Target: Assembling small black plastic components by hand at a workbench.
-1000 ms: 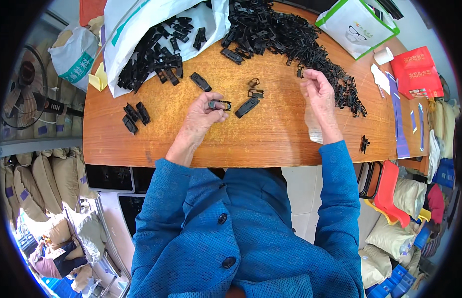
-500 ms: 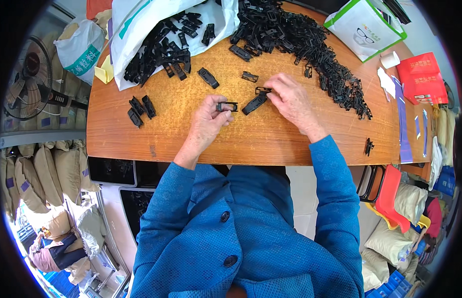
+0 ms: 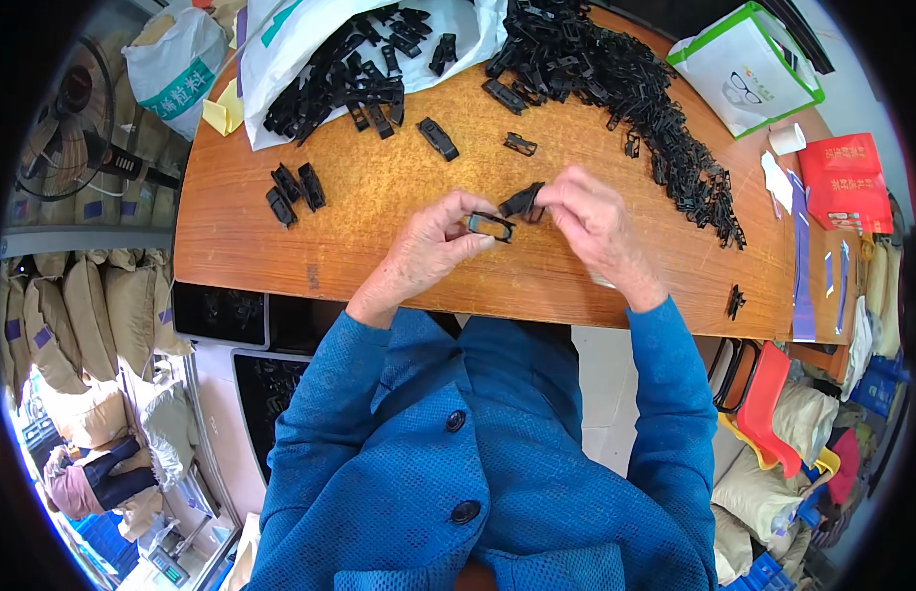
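Note:
My left hand [image 3: 425,250] pinches a small black open plastic frame [image 3: 490,228] between thumb and fingers. Close beside it, my right hand [image 3: 594,225] grips a longer black plastic part [image 3: 522,202], slightly blurred and tilted; its fingers cover one end. The two pieces nearly meet above the table; whether they touch I cannot tell. Beyond the hands lie a loose black frame piece [image 3: 520,144] and a longer black plastic clip [image 3: 438,140]. Several similar clips [image 3: 295,192] sit together to the left.
A large heap of black frame pieces [image 3: 665,128] spreads across the back right of the wooden table [image 3: 379,258]. A white sack [image 3: 271,98] spills black clips at the back left. A white-green bag [image 3: 749,79], red boxes [image 3: 844,182] and a fan [image 3: 69,118] stand around.
My hands have come closer together and nearer to me. The longer black part, earlier low by the tabletop under my right fingers, is now raised and turned toward the left frame. The view has shifted slightly.

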Motion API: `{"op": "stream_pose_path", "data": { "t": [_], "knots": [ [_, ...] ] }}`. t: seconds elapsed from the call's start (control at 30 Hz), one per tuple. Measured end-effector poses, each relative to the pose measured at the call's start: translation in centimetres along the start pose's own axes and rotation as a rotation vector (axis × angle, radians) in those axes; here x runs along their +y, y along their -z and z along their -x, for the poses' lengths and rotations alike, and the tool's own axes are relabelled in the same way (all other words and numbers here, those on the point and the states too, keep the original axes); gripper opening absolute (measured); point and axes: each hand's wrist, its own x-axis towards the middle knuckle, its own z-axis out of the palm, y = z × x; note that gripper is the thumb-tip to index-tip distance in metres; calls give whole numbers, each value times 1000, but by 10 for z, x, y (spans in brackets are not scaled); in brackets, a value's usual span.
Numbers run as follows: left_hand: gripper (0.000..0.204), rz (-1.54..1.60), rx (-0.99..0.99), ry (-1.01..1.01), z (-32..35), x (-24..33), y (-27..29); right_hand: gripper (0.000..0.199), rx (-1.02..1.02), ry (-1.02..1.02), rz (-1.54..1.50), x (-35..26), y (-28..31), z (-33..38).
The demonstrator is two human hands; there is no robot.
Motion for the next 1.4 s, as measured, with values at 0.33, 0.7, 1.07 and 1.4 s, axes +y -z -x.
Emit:
{"op": "stream_pose_path", "data": {
  "t": [0.33, 0.7, 1.07, 1.4],
  "knots": [
    [26, -133, -58, -32, 16, 14, -7, 18, -7, 119, -194, -38, -18, 10],
    [24, -372, -58, -33, 13, 26, -11, 14, -66, -68, -267, -31, -30, 18],
    [23, -23, 92, 131, -2, -2, -21, 27, 165, -146, -187, -31, -54, 28],
    [52, -1115, 253, -261, -69, 6, -4, 25, 346, -513, -257, 19, -40, 55]
  ]
}}
